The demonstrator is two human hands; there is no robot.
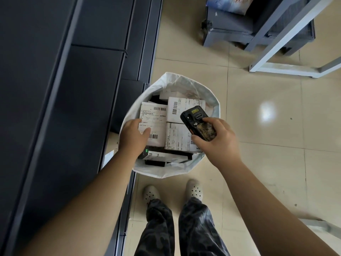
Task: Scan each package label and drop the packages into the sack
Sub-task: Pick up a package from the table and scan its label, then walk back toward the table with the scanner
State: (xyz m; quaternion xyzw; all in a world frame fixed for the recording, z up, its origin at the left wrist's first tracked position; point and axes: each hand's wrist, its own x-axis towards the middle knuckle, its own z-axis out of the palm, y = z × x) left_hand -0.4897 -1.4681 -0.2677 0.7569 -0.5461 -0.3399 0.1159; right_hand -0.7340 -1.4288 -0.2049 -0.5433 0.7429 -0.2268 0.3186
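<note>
Sack (215, 106) brims with packages; left hand (132, 136) grips one (154, 124), right hand (215, 139) holds scanner (198, 124).

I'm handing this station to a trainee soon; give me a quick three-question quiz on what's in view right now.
1. True or false: the right hand holds the black handheld scanner.
2. What does the left hand grip? A) white labelled box B) the sack rim C) nothing
3. What stands on the beige tiled floor holding the boxes?

Key: 1 true; 2 A; 3 the white woven plastic sack.
</note>
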